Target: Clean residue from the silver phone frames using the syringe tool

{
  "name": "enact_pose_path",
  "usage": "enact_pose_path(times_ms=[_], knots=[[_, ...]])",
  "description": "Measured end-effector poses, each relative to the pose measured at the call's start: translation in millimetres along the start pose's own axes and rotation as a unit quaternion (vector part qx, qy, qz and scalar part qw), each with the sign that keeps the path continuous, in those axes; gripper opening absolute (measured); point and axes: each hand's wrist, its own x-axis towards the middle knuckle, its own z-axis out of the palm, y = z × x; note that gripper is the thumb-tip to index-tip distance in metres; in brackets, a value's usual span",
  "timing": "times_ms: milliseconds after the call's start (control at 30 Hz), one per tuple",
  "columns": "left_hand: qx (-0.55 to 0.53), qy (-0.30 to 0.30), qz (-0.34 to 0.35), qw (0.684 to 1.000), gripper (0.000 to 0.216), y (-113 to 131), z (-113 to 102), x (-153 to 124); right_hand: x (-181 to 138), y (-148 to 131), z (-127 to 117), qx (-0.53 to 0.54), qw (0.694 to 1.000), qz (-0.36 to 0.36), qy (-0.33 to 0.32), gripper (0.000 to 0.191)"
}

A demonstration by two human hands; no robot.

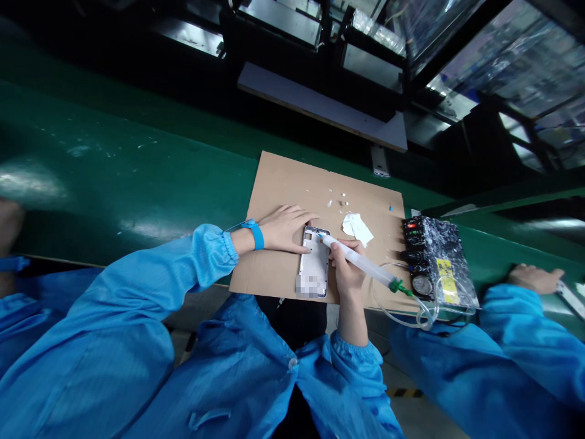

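The left hand's (283, 228) grip is open, fingers extended over the cardboard (283, 177), thumb on the left edge of the phone (315, 262), which lies flat. The right hand's (350, 268) grip is clamped around a syringe (371, 268), tip over the phone's upper end. Tissue (358, 229) lies beyond; rightward, a tube (388, 312) loops near a box (441, 244).

The green desk (137, 158) carries a cardboard sheet (283, 183); a black box (439, 241) sits at the sheet's right edge, a grey slab (380, 161) beyond its far edge.

Room left of cardboard (283, 183), box (441, 244) right
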Motion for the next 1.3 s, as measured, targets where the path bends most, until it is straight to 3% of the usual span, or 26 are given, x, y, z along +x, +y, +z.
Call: enact_pose_path(times_ms=[1300], knots=[[0.002,-0.004,-0.012,1.0,0.092,2.5,-1.2,0.3,-0.1,-7.9,1.1,-0.012,1.0,0.008,-0.008,0.067]])
